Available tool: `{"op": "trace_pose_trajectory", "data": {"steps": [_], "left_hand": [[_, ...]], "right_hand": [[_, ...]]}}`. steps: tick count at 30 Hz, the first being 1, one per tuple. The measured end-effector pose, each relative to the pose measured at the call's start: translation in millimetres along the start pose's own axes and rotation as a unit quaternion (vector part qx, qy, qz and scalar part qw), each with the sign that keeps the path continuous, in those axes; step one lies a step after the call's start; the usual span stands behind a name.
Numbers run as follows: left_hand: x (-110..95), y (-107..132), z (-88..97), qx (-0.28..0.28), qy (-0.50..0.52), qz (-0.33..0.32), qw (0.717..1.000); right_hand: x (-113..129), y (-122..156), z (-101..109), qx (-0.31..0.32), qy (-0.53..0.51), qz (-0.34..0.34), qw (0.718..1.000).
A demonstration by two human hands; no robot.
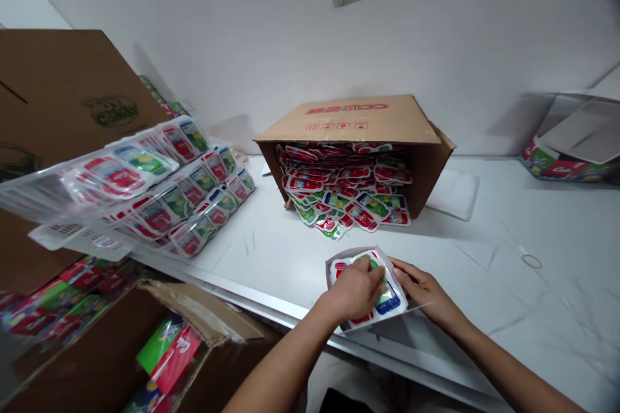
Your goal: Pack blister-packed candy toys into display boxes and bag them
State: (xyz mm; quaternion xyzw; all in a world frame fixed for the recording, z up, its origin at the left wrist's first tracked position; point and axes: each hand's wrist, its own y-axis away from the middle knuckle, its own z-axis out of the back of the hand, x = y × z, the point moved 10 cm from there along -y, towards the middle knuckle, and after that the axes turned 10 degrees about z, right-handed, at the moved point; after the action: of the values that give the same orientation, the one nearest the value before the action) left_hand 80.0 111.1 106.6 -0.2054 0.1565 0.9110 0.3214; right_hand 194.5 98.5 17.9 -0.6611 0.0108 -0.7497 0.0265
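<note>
A small open cardboard box (332, 271) lies near the table's front edge, filled with flat, white-edged candy packets (388, 300) in red, green and blue. My left hand (356, 290) is inside it, fingers curled on the packets; its fingertips are partly hidden. At the box's right side, my right hand (429, 293) grips the wall between thumb and fingers. Just beyond, a large brown carton (349, 122) rests on its side, its open end facing me. Similar packets (358, 200) pile up inside and spill onto the table.
Clear plastic trays (145, 187) of packets stand stacked at the left. Below them, an open carton (203, 316) holds printed boxes (172, 352). Another printed box (571, 148) stands open at far right. A rubber band (531, 261) lies on the white table (465, 258).
</note>
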Motion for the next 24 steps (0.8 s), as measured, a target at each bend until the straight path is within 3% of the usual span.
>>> {"op": "trace_pose_trajectory", "data": {"steps": [2,5,9,15,19,24], "left_hand": [[16.5,-5.2,2.7,0.008,0.143,0.057,0.988],[44.3,-18.3,5.8,-0.011,0.297,0.161,0.941],[58.3,-42.5,4.5,-0.048,0.353,0.250,0.900],[58.5,-61.7,-19.3,-0.020,0.406,0.320,0.856],[67.1,-56.6,-21.7,-0.044,0.397,0.335,0.853],[59.7,-47.3,-2.1,-0.125,0.309,0.293,0.896]], "right_hand": [[1.3,-0.4,0.4,-0.010,0.009,0.005,1.000],[6.6,-1.3,2.4,-0.025,0.031,0.016,0.999],[12.1,-2.3,5.2,-0.033,0.040,0.013,0.999],[9.2,-1.6,4.0,-0.040,0.026,0.003,0.999],[-5.1,2.1,-6.9,-0.021,0.021,-0.023,0.999],[-6.9,2.4,-10.2,0.012,0.084,-0.008,0.996]]}}
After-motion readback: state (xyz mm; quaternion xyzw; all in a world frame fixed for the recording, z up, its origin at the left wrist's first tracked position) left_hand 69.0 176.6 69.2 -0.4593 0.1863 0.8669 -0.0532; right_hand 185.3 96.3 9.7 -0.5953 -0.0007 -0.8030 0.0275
